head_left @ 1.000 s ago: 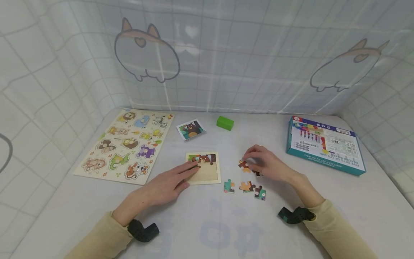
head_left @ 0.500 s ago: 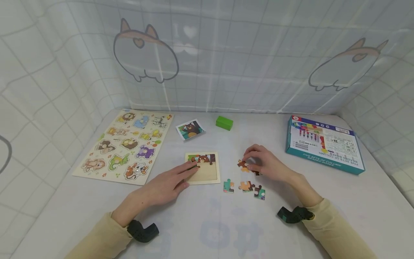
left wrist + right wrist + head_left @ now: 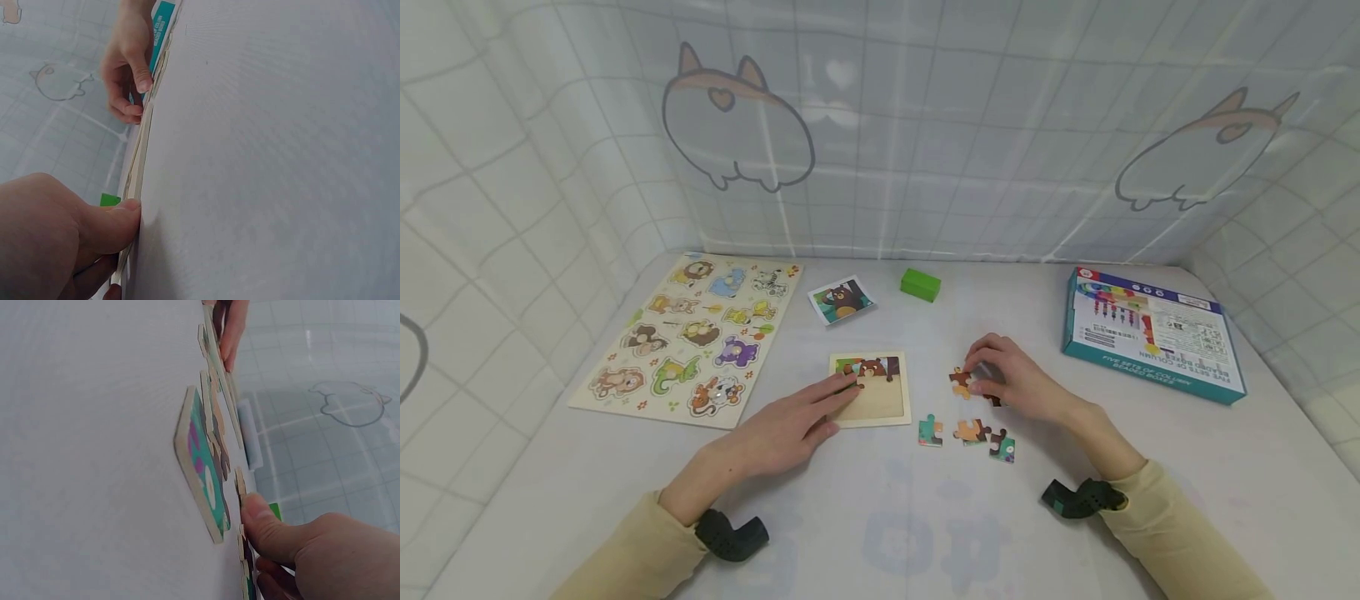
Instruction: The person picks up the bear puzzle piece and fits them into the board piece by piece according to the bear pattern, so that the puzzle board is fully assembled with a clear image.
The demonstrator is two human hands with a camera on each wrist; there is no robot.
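Observation:
A small wooden puzzle tray (image 3: 872, 421) lies in the middle of the table, bear-face pieces along its far side. My left hand (image 3: 782, 425) rests on its left side with fingers stretched out, the thumb at the near edge. To the right, my right hand (image 3: 1018, 379) pinches a brown and orange puzzle piece (image 3: 960, 382) at the thumb and index fingertips, low at the table. Partly under that palm lies a dark brown piece (image 3: 992, 400). Nearer me lie a teal piece (image 3: 930, 431), an orange and brown piece (image 3: 972, 431) and a teal and brown piece (image 3: 203, 469).
At the left lies a large animal puzzle board (image 3: 651, 400). Behind the tray are a bear picture card (image 3: 842, 300) and a green block (image 3: 921, 285). A teal-edged box (image 3: 1153, 333) sits at the far right. Tile-patterned sheeting (image 3: 962, 150) rises behind the table.
The brown and orange piece has shifted slightly left at my right fingertips, showing more of its surface. My left hand stays on the tray.

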